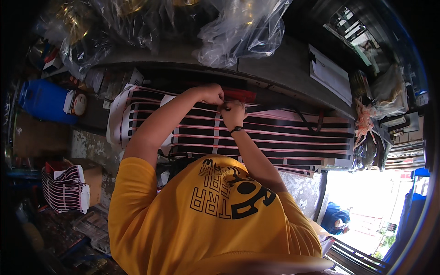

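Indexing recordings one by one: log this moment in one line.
left hand: by striped sheets' far edge; right hand: close beside it; held items: unclear; red object: just beyond hands

Printed over chest of yellow shirt (178, 238): black outlined capitals (211, 201), bolder solid black characters (246, 187) alongside. Elsewhere, too small or blurred to read.

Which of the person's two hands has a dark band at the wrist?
The right hand: its wrist wears the dark band, while the left hand's wrist looks bare.
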The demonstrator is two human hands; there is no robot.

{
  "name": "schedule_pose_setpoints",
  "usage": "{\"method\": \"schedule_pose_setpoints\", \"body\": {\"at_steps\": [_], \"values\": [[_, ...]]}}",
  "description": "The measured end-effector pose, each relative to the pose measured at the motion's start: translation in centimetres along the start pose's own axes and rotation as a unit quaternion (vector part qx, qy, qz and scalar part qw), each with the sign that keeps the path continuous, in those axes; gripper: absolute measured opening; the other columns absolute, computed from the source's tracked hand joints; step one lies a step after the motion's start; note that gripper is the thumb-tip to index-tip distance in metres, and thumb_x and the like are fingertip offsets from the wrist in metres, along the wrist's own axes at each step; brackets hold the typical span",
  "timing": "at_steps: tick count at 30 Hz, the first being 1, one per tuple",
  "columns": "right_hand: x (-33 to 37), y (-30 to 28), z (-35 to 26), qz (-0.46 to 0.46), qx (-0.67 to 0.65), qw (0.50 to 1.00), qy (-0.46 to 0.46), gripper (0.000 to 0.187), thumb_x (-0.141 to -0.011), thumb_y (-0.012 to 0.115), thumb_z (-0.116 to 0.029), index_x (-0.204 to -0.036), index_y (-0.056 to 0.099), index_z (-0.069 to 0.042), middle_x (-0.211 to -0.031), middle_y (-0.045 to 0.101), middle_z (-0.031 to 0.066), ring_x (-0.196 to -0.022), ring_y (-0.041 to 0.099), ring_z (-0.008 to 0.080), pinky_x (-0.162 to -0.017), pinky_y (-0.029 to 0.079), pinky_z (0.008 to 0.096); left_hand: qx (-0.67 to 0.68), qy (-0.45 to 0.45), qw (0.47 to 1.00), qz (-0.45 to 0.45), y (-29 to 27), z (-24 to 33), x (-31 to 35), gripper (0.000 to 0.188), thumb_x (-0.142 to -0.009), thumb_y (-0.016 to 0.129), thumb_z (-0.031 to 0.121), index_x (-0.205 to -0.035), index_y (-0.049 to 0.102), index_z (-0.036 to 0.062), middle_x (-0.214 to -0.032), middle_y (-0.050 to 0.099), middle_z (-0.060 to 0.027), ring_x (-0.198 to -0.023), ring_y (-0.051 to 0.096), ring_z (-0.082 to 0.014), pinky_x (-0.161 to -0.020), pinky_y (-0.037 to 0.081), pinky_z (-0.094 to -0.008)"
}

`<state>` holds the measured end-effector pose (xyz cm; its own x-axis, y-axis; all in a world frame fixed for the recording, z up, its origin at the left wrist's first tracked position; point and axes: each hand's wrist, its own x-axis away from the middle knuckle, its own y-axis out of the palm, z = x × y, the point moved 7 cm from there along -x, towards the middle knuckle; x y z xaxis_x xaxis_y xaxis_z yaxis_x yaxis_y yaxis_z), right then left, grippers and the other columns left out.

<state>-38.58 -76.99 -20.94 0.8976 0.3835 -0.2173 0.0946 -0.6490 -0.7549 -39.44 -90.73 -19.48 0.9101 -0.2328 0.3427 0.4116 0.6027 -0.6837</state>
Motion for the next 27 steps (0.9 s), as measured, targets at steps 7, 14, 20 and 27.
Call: {"method": "schedule_pose_setpoints", "body": {"at_steps": [7,14,20,27], "values": [[1.0,-1.6,-3.1,0.004,0.046,0.998,-0.037,0.009,-0.073,0.076,-0.025,-0.074,0.075,-0.016,-0.092,0.064,-0.0002,-0.103,0.056,0.0245,-0.083,0.038,0.0516,0.007,-0.067,0.997,0.022,0.8,-3.3,-1.3,0.022,-0.079,0.07,0.022,-0.093,0.075,0.0059,-0.086,0.073,-0.0125,-0.078,0.068,-0.0217,-0.075,0.053,-0.0353],[1.4,-1.9,-2.2,-0.017,0.04,0.998,-0.053,0.008,-0.075,0.071,-0.024,-0.077,0.075,-0.017,-0.092,0.067,-0.0002,-0.103,0.057,0.0249,-0.083,0.039,0.0528,-0.058,0.032,0.983,0.174,-1.0,-1.3,2.4,0.023,-0.088,0.067,0.021,-0.107,0.071,0.0078,-0.11,0.069,-0.0148,-0.099,0.065,-0.0303,-0.088,0.05,-0.0386],[0.2,-1.2,-1.0,-0.026,-0.009,0.997,-0.078,0.009,-0.073,0.075,-0.02,-0.08,0.076,-0.017,-0.086,0.07,0.0028,-0.094,0.061,0.0293,-0.08,0.046,0.047,-0.075,-0.06,0.992,0.084,2.4,-2.5,5.5,0.03,-0.084,0.069,0.018,-0.114,0.069,0.0101,-0.117,0.066,-0.0151,-0.113,0.059,-0.0343,-0.098,0.046,-0.0421],[1.7,-3.4,-2.7,0.117,0.008,0.976,-0.186,0.014,-0.077,0.073,-0.019,-0.088,0.074,-0.012,-0.076,0.063,0.0094,-0.09,0.061,0.0302,-0.079,0.048,0.045,0.002,-0.069,0.983,0.168,3.8,-5.2,5.1,0.033,-0.084,0.07,0.023,-0.117,0.068,0.0172,-0.121,0.065,-0.0118,-0.119,0.056,-0.0329,-0.105,0.034,-0.0557]]}}
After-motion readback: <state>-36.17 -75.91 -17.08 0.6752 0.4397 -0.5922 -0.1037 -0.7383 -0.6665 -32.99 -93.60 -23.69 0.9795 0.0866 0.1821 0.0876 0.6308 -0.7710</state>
